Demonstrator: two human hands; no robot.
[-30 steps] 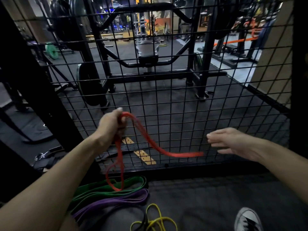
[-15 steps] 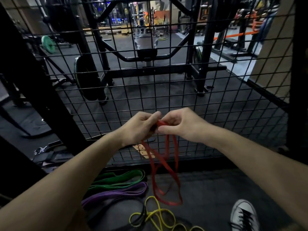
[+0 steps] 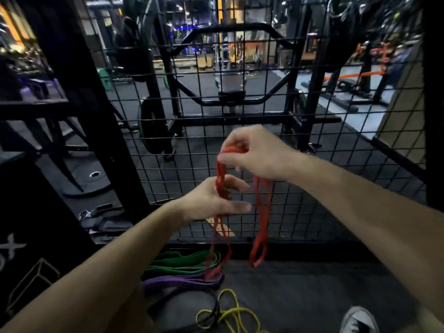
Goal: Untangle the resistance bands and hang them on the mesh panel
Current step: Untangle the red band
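On the floor nearest the person, the yellow band [image 3: 230, 313], purple band [image 3: 182, 280] and green band [image 3: 185, 260] are lying in a loose heap, and the low loops of the red band [image 3: 260, 212] are dangling just above them, so they could be snagging that pile as it lifts. Higher up, the left hand [image 3: 211, 200] is loosely curling round one red strand while the right hand [image 3: 254, 155] is pinching the bunched top. With strands doubled, a pull risks tightening a twist before reaching the mesh panel [image 3: 336, 164] behind.
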